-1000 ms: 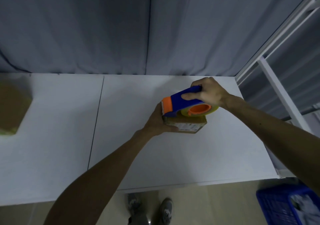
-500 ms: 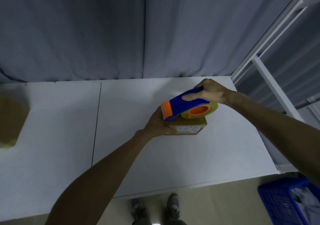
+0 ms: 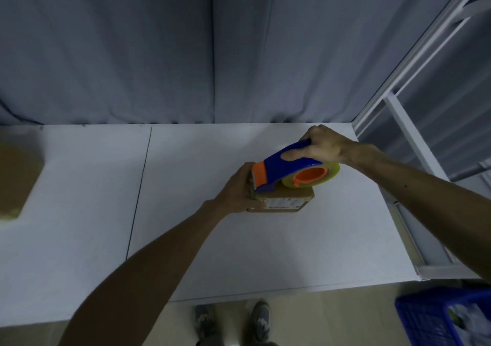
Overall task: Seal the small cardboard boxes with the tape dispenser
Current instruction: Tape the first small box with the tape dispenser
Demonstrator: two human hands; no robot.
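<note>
Head view: well left of the small brown cardboard box (image 3: 287,202) with its printed label, a blurred larger brown cardboard box (image 3: 16,175) sits on the white bench (image 3: 79,212). My left hand (image 3: 237,190) grips the small box's left end, fingers curled round it. The blue-and-orange plastic tape dispenser (image 3: 284,166) lies on top of the small box, yellowish roll to the right. My right hand (image 3: 325,143) has its fingers clenched round the blue handle. Right of the small box stands a white metal rack (image 3: 398,122). Lower right of it is a blue plastic basket (image 3: 430,319).
</note>
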